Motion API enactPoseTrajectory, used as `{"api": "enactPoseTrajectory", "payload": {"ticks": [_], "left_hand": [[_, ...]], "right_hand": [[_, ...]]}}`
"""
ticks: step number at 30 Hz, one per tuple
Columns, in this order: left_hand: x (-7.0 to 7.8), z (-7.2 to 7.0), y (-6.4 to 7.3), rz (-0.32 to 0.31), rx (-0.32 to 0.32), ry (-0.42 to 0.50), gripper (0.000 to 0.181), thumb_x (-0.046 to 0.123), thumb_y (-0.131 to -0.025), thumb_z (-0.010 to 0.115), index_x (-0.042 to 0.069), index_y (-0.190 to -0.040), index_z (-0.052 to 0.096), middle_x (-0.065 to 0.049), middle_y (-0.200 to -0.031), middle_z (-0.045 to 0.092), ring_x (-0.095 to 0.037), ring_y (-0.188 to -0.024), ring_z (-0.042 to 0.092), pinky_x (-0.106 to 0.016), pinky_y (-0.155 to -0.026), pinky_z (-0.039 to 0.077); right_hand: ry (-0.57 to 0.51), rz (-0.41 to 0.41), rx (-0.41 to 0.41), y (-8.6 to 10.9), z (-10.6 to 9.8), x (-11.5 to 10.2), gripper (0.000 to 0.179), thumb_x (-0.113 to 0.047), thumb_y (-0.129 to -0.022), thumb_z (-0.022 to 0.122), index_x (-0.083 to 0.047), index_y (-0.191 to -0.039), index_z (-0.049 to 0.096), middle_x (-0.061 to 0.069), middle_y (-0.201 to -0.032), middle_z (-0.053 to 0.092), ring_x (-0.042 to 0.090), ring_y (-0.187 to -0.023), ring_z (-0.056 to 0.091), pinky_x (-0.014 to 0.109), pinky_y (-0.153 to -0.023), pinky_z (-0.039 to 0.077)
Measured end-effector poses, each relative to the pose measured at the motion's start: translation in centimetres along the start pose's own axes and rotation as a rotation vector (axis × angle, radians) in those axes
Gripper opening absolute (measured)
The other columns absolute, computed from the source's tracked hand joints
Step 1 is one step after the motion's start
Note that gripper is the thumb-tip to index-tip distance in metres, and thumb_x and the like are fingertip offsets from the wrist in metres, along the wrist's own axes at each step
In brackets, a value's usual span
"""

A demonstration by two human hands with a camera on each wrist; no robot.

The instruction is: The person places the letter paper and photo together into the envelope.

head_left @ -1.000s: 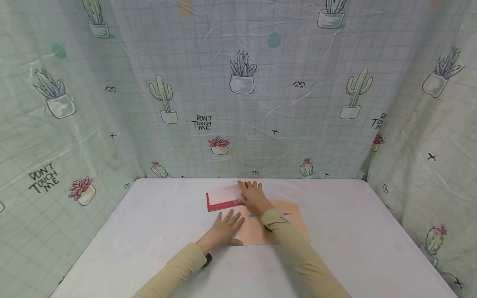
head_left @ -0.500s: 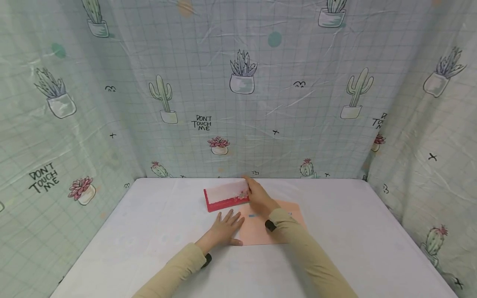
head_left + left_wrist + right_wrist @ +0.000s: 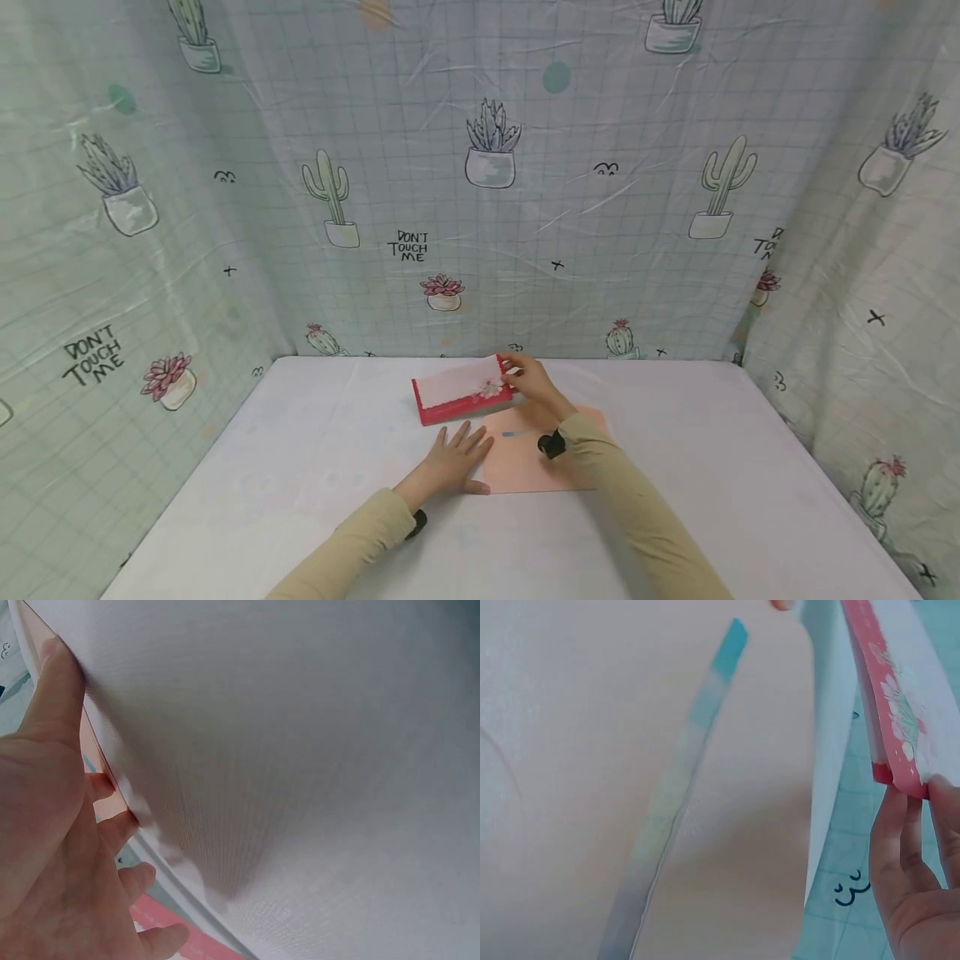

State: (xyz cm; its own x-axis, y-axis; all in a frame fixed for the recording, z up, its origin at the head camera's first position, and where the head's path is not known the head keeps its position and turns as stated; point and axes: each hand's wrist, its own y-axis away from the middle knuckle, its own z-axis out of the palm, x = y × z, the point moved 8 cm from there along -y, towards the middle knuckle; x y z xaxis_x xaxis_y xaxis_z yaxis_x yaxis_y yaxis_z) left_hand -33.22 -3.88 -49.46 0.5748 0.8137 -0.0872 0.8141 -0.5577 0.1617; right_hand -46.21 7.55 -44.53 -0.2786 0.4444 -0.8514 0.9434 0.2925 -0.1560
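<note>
A white card (image 3: pixel 453 388) with a red border and a flower print stands tilted at the back middle of the table. My right hand (image 3: pixel 534 382) pinches its right end between thumb and fingers. In the right wrist view this flowered card (image 3: pixel 891 705) shows two layers at its edge. Below it lies a peach sheet (image 3: pixel 517 471) bearing a narrow bluish strip (image 3: pixel 679 787). My left hand (image 3: pixel 448 462) rests with spread fingers at the sheet's left edge, its thumb (image 3: pixel 60 690) over that edge in the left wrist view. My right forearm covers part of the sheet.
The white tabletop (image 3: pixel 315 450) stretches out on both sides of the arms. A cactus-printed curtain (image 3: pixel 600 217) hangs behind the table's back edge and along both sides. A black band (image 3: pixel 552 443) sits at the right wrist.
My right hand has shifted from lying over the card to its right end, which is now raised with the flowers uncovered. The left hand has stayed in place.
</note>
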Motion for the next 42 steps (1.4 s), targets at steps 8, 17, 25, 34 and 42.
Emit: {"api": "enactPoseTrajectory", "payload": {"ticks": [8, 17, 25, 34, 42], "left_hand": [[0.0, 0.0, 0.3, 0.004, 0.000, 0.013, 0.080, 0.060, -0.076, 0.053, 0.017, -0.140, 0.029, -0.005, -0.147, 0.027, -0.032, -0.136, 0.019, -0.058, -0.103, 0.024], [-0.2, 0.2, 0.6, 0.006, 0.021, 0.029, 0.081, 0.061, -0.076, 0.051, 0.017, -0.140, 0.029, -0.006, -0.147, 0.026, -0.033, -0.136, 0.019, -0.058, -0.103, 0.022], [-0.1, 0.3, 0.7, 0.011, 0.025, 0.030, 0.081, 0.061, -0.076, 0.052, 0.017, -0.140, 0.030, -0.006, -0.147, 0.026, -0.034, -0.136, 0.019, -0.059, -0.103, 0.023], [0.2, 0.1, 0.9, 0.026, 0.038, 0.019, 0.081, 0.062, -0.076, 0.050, 0.017, -0.140, 0.029, -0.006, -0.147, 0.026, -0.033, -0.136, 0.019, -0.059, -0.102, 0.024], [0.0, -0.2, 1.2, 0.034, 0.045, 0.015, 0.080, 0.061, -0.076, 0.051, 0.016, -0.139, 0.030, -0.006, -0.147, 0.027, -0.033, -0.136, 0.021, -0.059, -0.102, 0.025]], "right_hand": [[-0.132, 0.070, -0.011, 1.0, -0.9, 0.8, 0.036, -0.006, -0.085, 0.058, 0.001, -0.120, 0.051, 0.022, -0.113, 0.057, 0.031, -0.093, 0.063, 0.031, -0.068, 0.055], [-0.214, 0.056, -0.003, 2.9, -2.1, 0.4, 0.036, -0.008, -0.086, 0.056, 0.005, -0.119, 0.050, 0.025, -0.113, 0.055, 0.027, -0.093, 0.061, 0.036, -0.073, 0.054], [-0.236, 0.108, 0.085, 4.8, -4.3, 1.3, 0.039, -0.011, -0.087, 0.055, 0.005, -0.123, 0.048, 0.027, -0.115, 0.053, 0.020, -0.088, 0.062, 0.037, -0.075, 0.053], [-0.234, 0.117, 0.109, 6.7, -7.3, 2.1, 0.039, -0.010, -0.088, 0.054, 0.005, -0.123, 0.046, 0.029, -0.117, 0.051, 0.015, -0.085, 0.062, 0.035, -0.075, 0.053], [-0.276, 0.123, 0.095, 8.2, -8.9, 1.7, 0.042, -0.010, -0.089, 0.053, 0.008, -0.125, 0.042, 0.031, -0.119, 0.047, 0.006, -0.082, 0.059, 0.034, -0.076, 0.053]]}}
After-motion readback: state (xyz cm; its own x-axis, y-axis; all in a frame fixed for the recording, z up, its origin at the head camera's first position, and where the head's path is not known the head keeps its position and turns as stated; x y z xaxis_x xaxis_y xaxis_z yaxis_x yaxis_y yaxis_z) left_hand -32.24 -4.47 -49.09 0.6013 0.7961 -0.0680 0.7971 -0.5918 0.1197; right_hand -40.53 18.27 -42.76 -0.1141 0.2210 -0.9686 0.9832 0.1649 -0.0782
